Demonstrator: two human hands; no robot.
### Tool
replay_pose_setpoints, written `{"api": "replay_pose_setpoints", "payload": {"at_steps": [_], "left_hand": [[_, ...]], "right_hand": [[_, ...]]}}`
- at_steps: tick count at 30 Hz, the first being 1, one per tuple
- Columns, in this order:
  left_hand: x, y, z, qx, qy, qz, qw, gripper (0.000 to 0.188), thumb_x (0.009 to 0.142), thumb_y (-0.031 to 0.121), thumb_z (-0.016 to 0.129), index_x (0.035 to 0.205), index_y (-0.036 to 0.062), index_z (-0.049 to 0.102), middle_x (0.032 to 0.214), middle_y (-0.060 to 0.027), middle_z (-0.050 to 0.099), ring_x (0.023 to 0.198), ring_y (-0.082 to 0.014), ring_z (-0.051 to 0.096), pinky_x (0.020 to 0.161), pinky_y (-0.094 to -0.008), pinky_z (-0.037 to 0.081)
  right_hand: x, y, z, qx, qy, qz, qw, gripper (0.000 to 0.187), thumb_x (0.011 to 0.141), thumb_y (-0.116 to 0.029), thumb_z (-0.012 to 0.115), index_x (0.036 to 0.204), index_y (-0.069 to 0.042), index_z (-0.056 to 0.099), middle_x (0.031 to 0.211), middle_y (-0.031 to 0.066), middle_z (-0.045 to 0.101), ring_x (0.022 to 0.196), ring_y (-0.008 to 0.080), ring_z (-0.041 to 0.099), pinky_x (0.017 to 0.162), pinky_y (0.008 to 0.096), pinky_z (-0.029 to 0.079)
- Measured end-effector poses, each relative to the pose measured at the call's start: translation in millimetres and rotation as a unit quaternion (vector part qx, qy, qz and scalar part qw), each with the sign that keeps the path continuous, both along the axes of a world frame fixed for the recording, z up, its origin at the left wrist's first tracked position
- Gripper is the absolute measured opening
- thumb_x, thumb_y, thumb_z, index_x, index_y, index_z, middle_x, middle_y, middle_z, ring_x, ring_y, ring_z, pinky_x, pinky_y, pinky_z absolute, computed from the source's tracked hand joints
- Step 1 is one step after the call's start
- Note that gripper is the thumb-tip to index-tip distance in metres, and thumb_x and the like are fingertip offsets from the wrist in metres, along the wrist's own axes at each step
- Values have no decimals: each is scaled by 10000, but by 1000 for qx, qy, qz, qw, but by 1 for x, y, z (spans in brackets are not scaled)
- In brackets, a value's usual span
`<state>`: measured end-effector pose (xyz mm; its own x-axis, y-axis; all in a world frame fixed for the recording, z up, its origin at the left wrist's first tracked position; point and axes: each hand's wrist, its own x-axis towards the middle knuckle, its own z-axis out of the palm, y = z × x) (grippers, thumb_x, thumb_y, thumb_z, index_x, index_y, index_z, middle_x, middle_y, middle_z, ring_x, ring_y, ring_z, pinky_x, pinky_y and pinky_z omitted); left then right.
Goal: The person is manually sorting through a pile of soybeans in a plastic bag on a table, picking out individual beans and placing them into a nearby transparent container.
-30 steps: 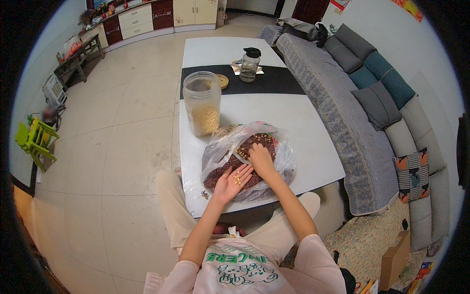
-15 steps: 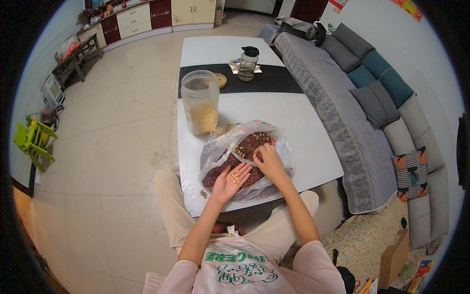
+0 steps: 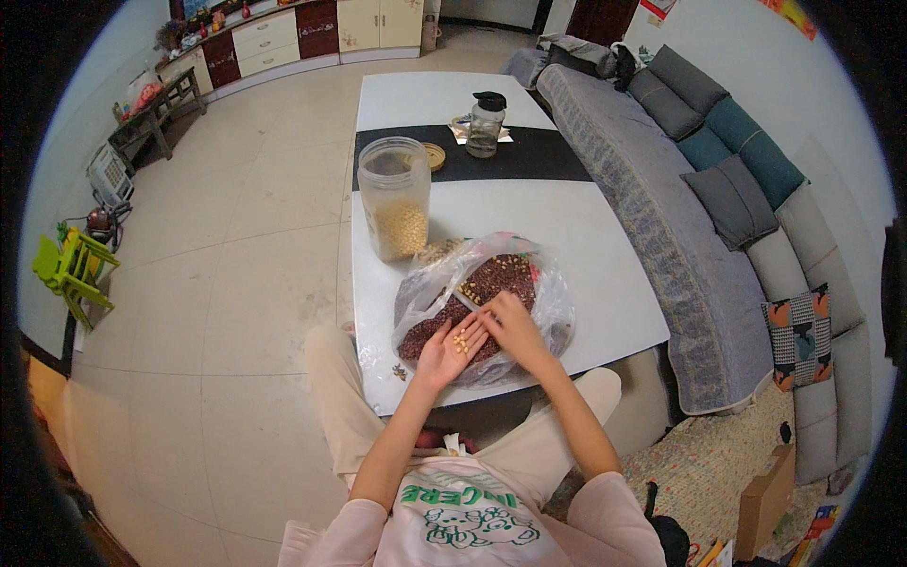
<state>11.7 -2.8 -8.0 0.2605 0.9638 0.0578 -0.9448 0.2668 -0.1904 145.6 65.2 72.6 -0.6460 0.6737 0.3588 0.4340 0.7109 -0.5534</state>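
My left hand (image 3: 438,363) is palm up over the near part of a clear plastic bag (image 3: 560,317), its fingers stretched out flat. Several small yellow beans (image 3: 461,344) rest on the palm and fingers. Beside its fingertips, my right hand (image 3: 516,331) is closed in a pinch; what lies between the fingertips is hidden. The bag is spread open and holds small dark red grains (image 3: 510,274), with yellow beans scattered over the far part. Behind it to the left stands a tall clear jar (image 3: 394,184), partly filled with similar yellow beans.
The white table (image 3: 619,274) has a black band across it. A bottle with a black lid (image 3: 486,128) and a round yellowish lid (image 3: 435,157) are farther back. A few dark bits (image 3: 400,372) lie near the left edge. Along the right runs a sofa (image 3: 661,246) with cushions.
My right hand has moved left and toward me, from over the grains to my left hand's fingertips. More yellow beans now show on my left palm. The view has shifted slightly.
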Motion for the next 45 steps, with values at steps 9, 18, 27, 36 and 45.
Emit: {"api": "replay_pose_setpoints", "payload": {"at_steps": [9, 18, 27, 36, 45], "left_hand": [[-1, -2, 8, -58, 14, 8, 998, 440, 931, 241, 256, 1264, -43, 300, 1335, -211, 294, 1253, -291, 283, 1046, -402, 230], [0, -5, 9, -38, 47, 6, 998, 454, 933, 237, 246, 1285, -50, 257, 1344, -206, 276, 1255, -283, 279, 1053, -395, 220], [-1, -4, 4, -30, 37, 4, 999, 452, 933, 230, 239, 1283, -54, 257, 1340, -207, 281, 1257, -284, 272, 1059, -394, 208], [-1, -4, 5, -37, 47, 8, 998, 449, 934, 227, 237, 1282, -55, 260, 1334, -214, 285, 1257, -284, 272, 1060, -399, 202], [-2, -4, 6, -39, 61, 7, 997, 454, 931, 229, 240, 1282, -58, 255, 1338, -210, 283, 1258, -282, 272, 1058, -397, 206]], "right_hand": [[-7, 33, -16, 51, -68, -71, 994, 131, 755, -140, 576, 792, -16, 557, 855, 125, 497, 864, 294, 488, 755, 377, 414], [-21, 34, -36, 94, -139, -92, 982, 186, 745, -170, 587, 844, -20, 540, 856, 123, 508, 860, 285, 483, 753, 381, 391], [-22, 43, -37, 53, -134, -35, 989, 173, 710, -103, 595, 837, 0, 537, 865, 146, 522, 882, 306, 474, 781, 380, 400], [-24, 45, -40, 55, -114, -26, 992, 126, 706, -80, 579, 801, 0, 559, 825, 147, 546, 853, 311, 488, 777, 377, 405], [-23, 42, -33, 46, -107, -25, 993, 128, 705, -98, 583, 791, -3, 578, 825, 130, 571, 845, 296, 499, 764, 369, 416]]}}
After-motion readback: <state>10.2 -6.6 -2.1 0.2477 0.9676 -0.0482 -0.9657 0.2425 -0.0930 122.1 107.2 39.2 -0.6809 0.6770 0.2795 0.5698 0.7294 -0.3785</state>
